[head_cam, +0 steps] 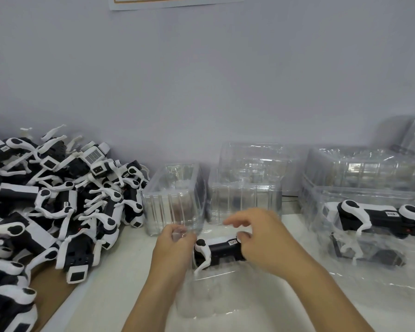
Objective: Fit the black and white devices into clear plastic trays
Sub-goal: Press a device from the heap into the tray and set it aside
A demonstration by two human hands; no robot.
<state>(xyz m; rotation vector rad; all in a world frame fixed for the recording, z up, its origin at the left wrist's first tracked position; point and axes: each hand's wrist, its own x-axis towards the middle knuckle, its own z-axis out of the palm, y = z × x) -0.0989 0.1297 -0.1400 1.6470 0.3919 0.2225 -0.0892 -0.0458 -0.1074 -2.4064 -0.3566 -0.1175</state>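
A black and white device lies across a clear plastic tray on the table in front of me. My left hand grips the tray's clear far-left edge beside the device's white leg. My right hand sits over the device's right end, thumb pressed against it near a small label, fingers spread above. A big heap of the same devices fills the left side. Another clear tray at the right holds a device.
Stacks of clear trays stand along the grey wall behind my hands. Brown cardboard lies under the heap at the left. A white table surface runs between the heap and the tray.
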